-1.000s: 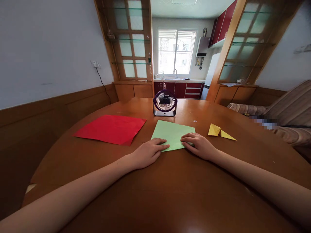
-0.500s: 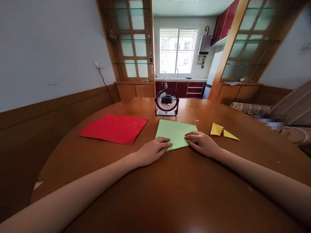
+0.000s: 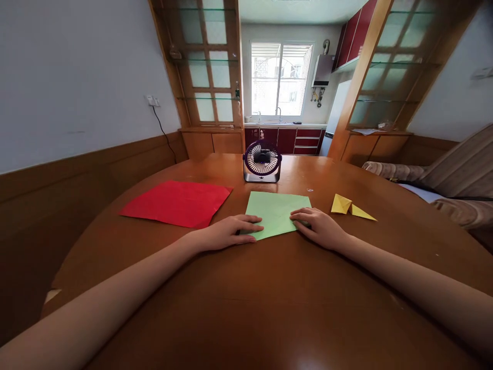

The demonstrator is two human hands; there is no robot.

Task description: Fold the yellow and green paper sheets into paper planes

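Note:
A light green sheet of paper (image 3: 276,211) lies flat on the round wooden table (image 3: 269,298) in front of me. My left hand (image 3: 228,232) rests palm down on its near left corner, fingers stretched along the near edge. On the near right corner my right hand (image 3: 319,226) presses down with its fingers spread. Neither hand lifts the sheet.
A red paper sheet (image 3: 177,203) lies to the left. A folded yellow paper shape (image 3: 349,207) sits to the right. A small dark desk fan (image 3: 262,162) stands just behind the green sheet. A sofa (image 3: 442,185) is at the right, a kitchen beyond.
My left hand has slid a little to the left along the green sheet's near edge and lies flatter. The right hand stays on its corner.

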